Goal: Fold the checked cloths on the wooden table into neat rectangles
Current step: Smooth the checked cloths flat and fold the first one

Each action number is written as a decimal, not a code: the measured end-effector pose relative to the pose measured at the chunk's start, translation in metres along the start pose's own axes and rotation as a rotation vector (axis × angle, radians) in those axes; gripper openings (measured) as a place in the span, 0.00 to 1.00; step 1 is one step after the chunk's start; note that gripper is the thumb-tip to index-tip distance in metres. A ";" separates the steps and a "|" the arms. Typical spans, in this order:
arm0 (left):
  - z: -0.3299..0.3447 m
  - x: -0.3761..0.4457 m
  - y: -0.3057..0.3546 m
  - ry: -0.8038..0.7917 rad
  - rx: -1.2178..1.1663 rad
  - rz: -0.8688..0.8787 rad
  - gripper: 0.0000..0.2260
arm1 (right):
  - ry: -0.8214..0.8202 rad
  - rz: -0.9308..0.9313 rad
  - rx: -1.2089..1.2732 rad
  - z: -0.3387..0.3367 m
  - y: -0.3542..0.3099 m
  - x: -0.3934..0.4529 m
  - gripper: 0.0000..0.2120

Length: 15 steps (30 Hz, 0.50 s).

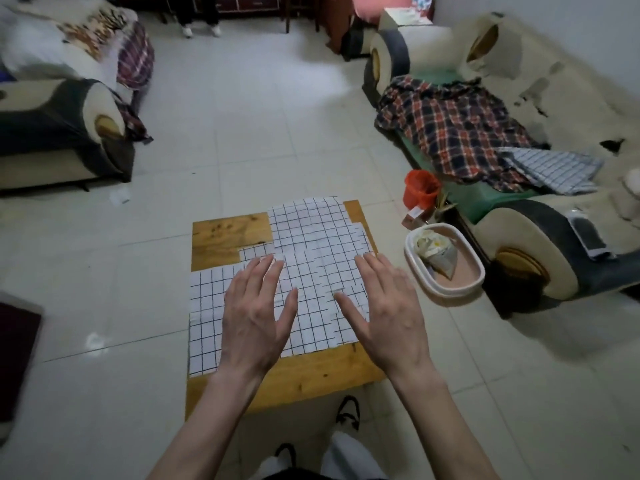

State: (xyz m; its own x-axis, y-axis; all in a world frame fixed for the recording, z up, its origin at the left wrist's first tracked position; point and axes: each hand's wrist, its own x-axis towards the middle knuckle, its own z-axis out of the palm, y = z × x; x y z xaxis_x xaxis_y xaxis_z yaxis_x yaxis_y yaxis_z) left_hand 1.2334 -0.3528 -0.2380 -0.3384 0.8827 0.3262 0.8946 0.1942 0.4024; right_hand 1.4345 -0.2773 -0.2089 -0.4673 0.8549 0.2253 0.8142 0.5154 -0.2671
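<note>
A white cloth with a thin dark check lies spread over the small wooden table, its layers overlapping in steps and one edge hanging over the table's left side. My left hand hovers flat over the cloth's near left part, palm down, fingers apart, holding nothing. My right hand is spread the same way over the near right part. Whether the palms touch the cloth I cannot tell. Another blue-checked cloth lies on the sofa at the right.
A white-rimmed basket holding a bag stands on the floor beside the table's right edge. An orange bucket is behind it. A sofa with a red plaid shirt lines the right; an armchair stands far left. My feet are under the table's near edge.
</note>
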 end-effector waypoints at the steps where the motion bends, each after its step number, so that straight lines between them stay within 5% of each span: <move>1: 0.006 0.003 0.002 0.005 0.000 -0.015 0.25 | -0.012 -0.013 0.003 0.004 0.006 0.005 0.34; 15: 0.077 -0.008 -0.031 -0.034 0.082 -0.328 0.24 | -0.197 -0.250 0.111 0.091 0.033 0.051 0.33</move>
State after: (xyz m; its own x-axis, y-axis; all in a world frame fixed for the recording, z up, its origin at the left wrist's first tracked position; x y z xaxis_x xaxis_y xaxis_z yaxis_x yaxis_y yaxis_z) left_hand 1.2305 -0.3328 -0.3193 -0.6035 0.7809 0.1613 0.7605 0.5029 0.4107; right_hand 1.4059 -0.2115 -0.2913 -0.7141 0.6907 0.1141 0.6288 0.7045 -0.3292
